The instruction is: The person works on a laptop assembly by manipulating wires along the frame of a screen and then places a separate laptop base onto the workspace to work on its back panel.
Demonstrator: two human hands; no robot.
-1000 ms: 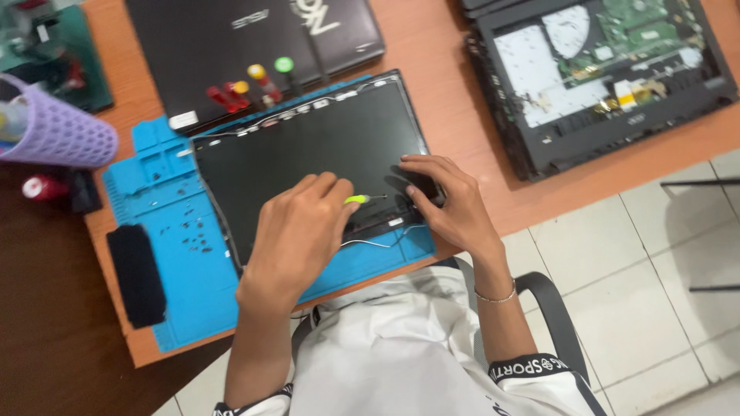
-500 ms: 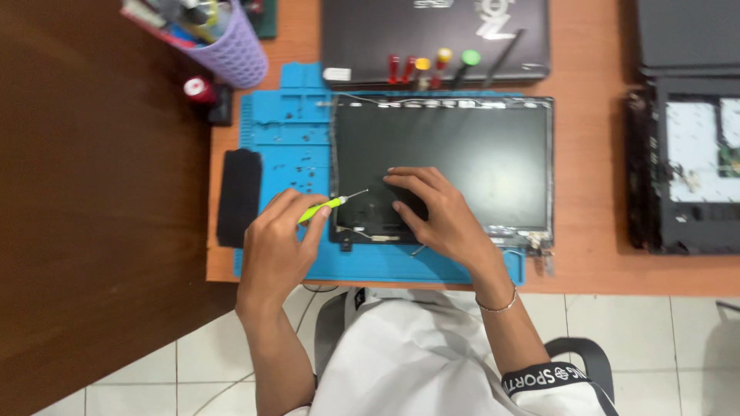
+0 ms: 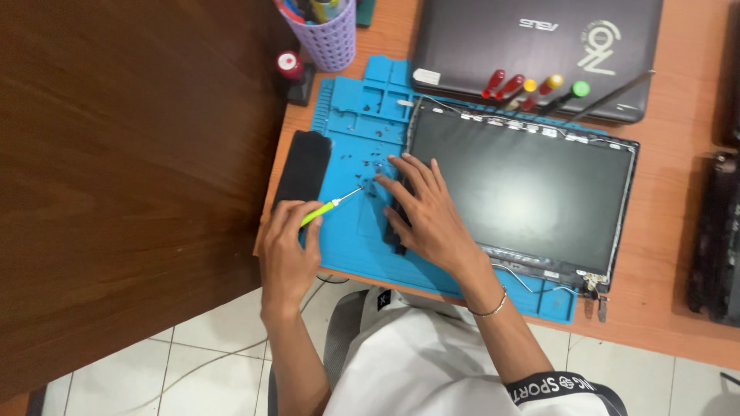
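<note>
The left hand [image 3: 287, 250] is closed around a small green-handled screwdriver [image 3: 330, 206], pinching its handle, with the metal tip slanting up and to the right onto the blue mat [image 3: 362, 246]. The right hand [image 3: 428, 212] lies flat with fingers spread, its palm over the mat's seam with the laptop screen [image 3: 524, 189] and its fingertips reaching the tiny dark screws [image 3: 375, 158] scattered on the mat, just beside the screwdriver tip. The screen, a dark panel in a thin frame, lies flat on the right part of the mat and covers most of it. A black pad [image 3: 303, 168] sits on the mat's left edge, just above the left hand. Beyond the mat's far edge rests a closed dark laptop [image 3: 478, 35], with a row of screwdrivers [image 3: 536, 88], handles red, yellow and green, lying across its near side. At the mat's far left corner stand a lilac mesh cup [image 3: 327, 42] of tools and a small red-capped bottle [image 3: 290, 65]. Right of the mat, well apart, a dark device [image 3: 713, 239] lies on the orange desk [image 3: 678, 308].
</note>
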